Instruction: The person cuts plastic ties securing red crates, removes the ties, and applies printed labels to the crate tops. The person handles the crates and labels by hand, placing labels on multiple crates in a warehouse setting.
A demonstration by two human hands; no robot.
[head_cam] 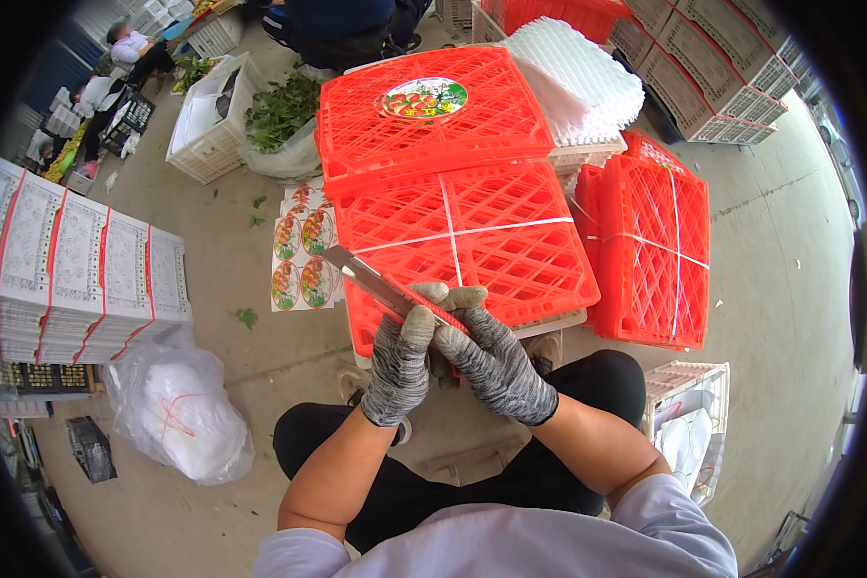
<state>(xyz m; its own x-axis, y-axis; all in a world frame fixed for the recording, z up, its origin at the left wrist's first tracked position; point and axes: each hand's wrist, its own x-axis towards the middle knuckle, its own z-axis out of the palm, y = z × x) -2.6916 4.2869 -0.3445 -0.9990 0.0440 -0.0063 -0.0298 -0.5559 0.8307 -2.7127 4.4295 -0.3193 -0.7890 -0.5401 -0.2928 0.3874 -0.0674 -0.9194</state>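
Note:
Grey knit gloves with pale fingertips cover both my hands. A snap-off utility knife with a red handle (pixel 377 283) lies slantwise between them, its metal end pointing to the upper left. My left hand (pixel 399 365) pinches it near the middle, while my right hand (pixel 504 361) has its fingers on the lower right end. Just beyond the knife is a bundle of red plastic lattice crate lids (pixel 516 260), tied crosswise with white strapping. Another red lattice lid (pixel 491 141) bearing an oval fruit sticker (pixel 425 99) sits behind it.
Sticker sheets (pixel 302 253) lie left of the lids. More strapped red lids (pixel 654 249) stand to the right, near white foam netting (pixel 574 76). White crates (pixel 79 267), a plastic bag (pixel 180 419) and a crate (pixel 712 433) flank me. A person (pixel 332 29) is ahead.

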